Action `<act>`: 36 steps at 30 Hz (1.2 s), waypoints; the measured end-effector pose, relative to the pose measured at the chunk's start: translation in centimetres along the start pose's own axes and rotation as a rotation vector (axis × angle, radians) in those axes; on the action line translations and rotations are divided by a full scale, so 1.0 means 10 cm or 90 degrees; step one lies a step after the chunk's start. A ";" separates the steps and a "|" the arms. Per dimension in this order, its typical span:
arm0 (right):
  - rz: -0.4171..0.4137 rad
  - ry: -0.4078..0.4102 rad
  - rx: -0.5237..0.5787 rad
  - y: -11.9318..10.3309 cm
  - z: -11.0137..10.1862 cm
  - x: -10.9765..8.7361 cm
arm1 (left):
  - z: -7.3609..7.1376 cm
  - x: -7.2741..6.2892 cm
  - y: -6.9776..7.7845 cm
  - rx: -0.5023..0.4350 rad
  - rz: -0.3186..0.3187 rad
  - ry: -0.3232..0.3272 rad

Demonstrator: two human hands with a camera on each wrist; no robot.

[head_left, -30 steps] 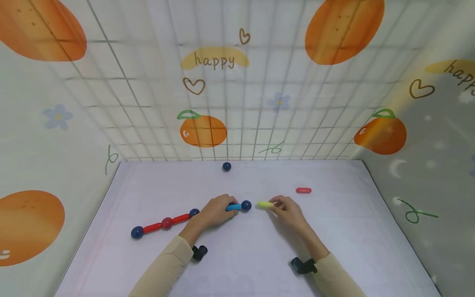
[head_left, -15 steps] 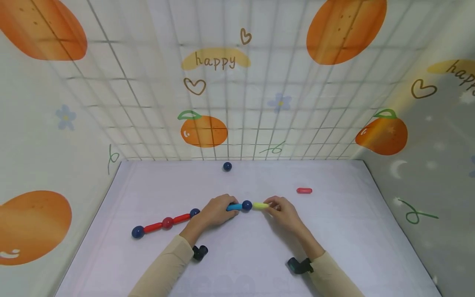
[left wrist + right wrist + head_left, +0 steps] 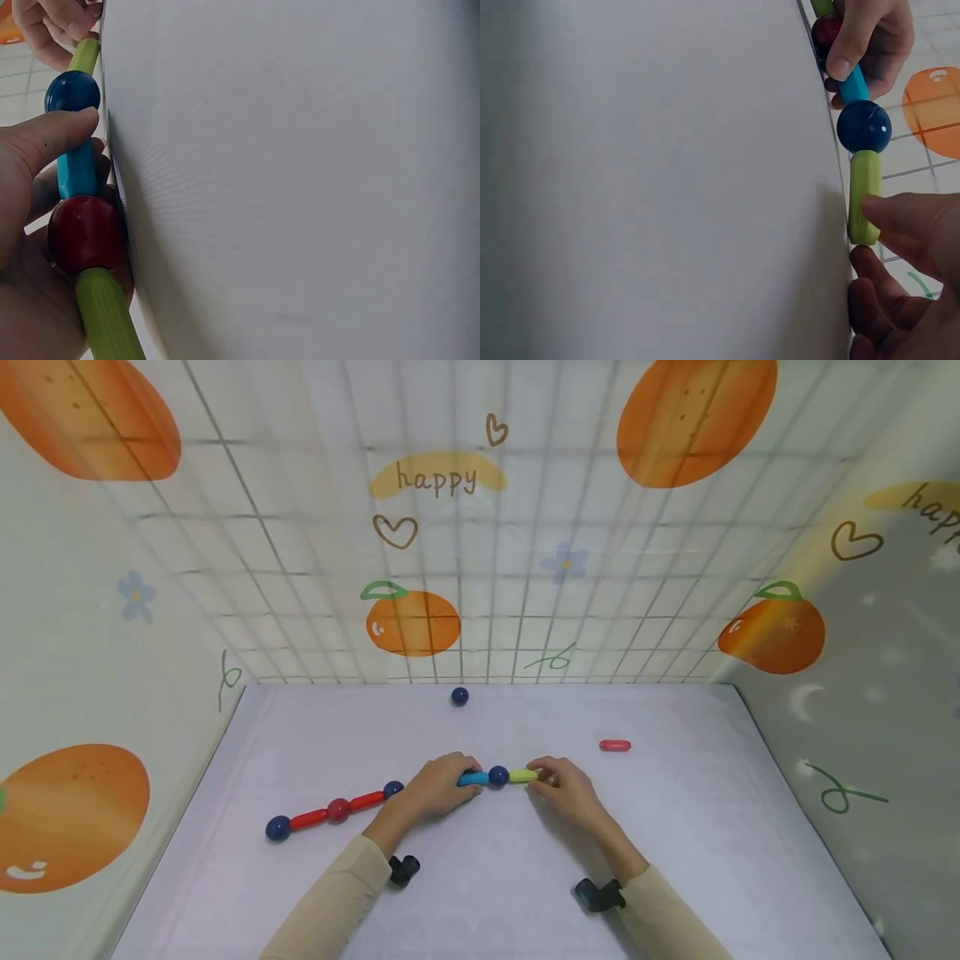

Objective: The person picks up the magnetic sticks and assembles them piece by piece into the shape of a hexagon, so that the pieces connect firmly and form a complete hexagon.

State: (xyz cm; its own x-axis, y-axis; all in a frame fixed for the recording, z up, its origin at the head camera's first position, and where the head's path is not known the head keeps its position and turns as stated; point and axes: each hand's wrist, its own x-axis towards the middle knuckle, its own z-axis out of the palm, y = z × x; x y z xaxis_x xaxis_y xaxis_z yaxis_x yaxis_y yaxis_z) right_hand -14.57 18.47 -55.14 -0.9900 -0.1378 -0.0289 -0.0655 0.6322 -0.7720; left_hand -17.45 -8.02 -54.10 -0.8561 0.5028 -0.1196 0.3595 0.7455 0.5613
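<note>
A row of toy rods and balls lies across the middle of the table. My left hand [image 3: 435,789] grips its light blue rod [image 3: 76,174], thumb on one side and fingers behind. Beneath that hand, the left wrist view reveals a red ball [image 3: 86,234] and a green rod [image 3: 109,315], both hidden from the head camera. On the other end of the blue rod sits a dark blue ball [image 3: 498,777]. My right hand [image 3: 572,789] pinches a yellow-green rod [image 3: 865,187] near its outer end; the rod's inner end meets the dark blue ball.
To the left, red rods [image 3: 308,820] line up with a red ball [image 3: 338,811] and dark blue balls [image 3: 278,828]. A loose dark blue ball [image 3: 460,697] lies near the back edge. A single red rod [image 3: 615,746] rests at the back right. Printed curtains enclose the table.
My right hand has moved left, bringing the yellow-green rod from a gap away up against the dark blue ball. The left hand has stayed in place.
</note>
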 end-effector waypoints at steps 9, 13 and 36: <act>-0.009 0.010 -0.040 -0.01 0.03 0.06 | -0.14 -0.11 0.02 0.039 0.008 0.011; -0.003 0.008 -0.039 -0.03 0.02 0.06 | -0.30 -0.30 -0.08 0.072 -0.010 0.038; -0.001 -0.014 -0.068 -0.08 0.00 0.06 | -0.77 -1.84 -1.11 0.056 -0.210 0.168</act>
State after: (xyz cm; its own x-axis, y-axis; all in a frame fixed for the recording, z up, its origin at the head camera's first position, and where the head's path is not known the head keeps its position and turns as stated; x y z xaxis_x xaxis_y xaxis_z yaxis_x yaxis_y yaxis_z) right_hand -15.11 17.83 -54.54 -0.9870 -0.1550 -0.0431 -0.0809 0.7094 -0.7002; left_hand -8.57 -28.92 -51.85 -0.9920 0.1109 -0.0600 0.0718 0.8878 0.4546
